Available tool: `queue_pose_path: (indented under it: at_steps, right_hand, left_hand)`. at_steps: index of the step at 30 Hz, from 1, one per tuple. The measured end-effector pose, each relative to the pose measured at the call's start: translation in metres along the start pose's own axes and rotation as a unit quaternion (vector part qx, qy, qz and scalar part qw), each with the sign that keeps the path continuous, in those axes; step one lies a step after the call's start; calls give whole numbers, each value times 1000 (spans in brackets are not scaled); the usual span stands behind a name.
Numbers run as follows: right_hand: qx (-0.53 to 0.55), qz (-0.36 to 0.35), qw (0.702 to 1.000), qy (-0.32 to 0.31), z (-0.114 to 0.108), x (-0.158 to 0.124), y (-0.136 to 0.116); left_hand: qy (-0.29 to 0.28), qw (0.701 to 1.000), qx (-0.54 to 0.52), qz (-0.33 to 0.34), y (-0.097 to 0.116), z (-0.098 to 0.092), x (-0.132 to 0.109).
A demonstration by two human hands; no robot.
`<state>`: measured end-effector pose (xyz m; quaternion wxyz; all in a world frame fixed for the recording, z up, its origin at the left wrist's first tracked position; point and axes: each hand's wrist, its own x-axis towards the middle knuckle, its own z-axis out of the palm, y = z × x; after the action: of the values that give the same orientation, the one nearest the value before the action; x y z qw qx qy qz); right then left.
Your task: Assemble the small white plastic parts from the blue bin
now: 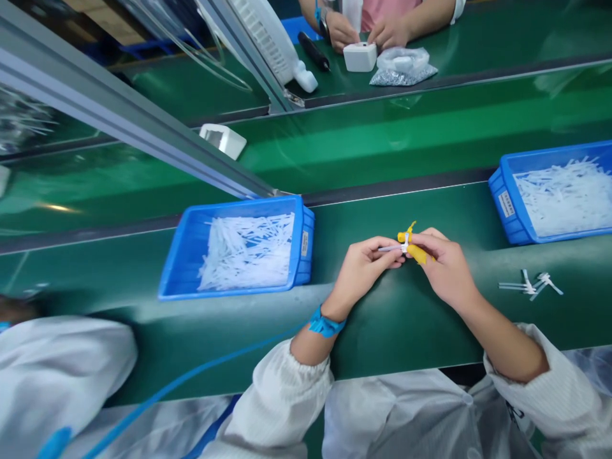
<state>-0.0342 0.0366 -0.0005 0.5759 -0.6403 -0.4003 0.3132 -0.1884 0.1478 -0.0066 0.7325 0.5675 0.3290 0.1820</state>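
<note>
My left hand (366,266) pinches a thin white plastic stick (389,248) between thumb and fingers. Right up against it, my right hand (442,264) is closed on a small white plastic piece (405,242) where the stick ends. Yellow covers (418,254) wrap some of the right fingertips, with a loose end sticking up. Both hands meet just above the green work surface (382,325). To the right of my right hand lie a few assembled white stick pieces (530,285).
A blue bin (306,255) of white sticks stands left of my hands; another blue bin (509,210) with small white parts is at the right. A metal post (143,127) slants across the upper left. A blue wrist cord (191,376) trails left. Co-workers sit opposite and at left.
</note>
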Motion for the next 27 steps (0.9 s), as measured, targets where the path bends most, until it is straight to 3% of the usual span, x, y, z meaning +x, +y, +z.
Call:
queue_pose_path:
  at_steps: [18, 27]
  right_hand:
    - [13, 29, 999, -33, 7, -8, 4]
    - [63, 12, 998, -23, 5, 7, 8]
  left_hand:
    - [-47, 999, 22, -18, 14, -8, -1]
    - [-20, 1000, 6, 14, 7, -2, 6]
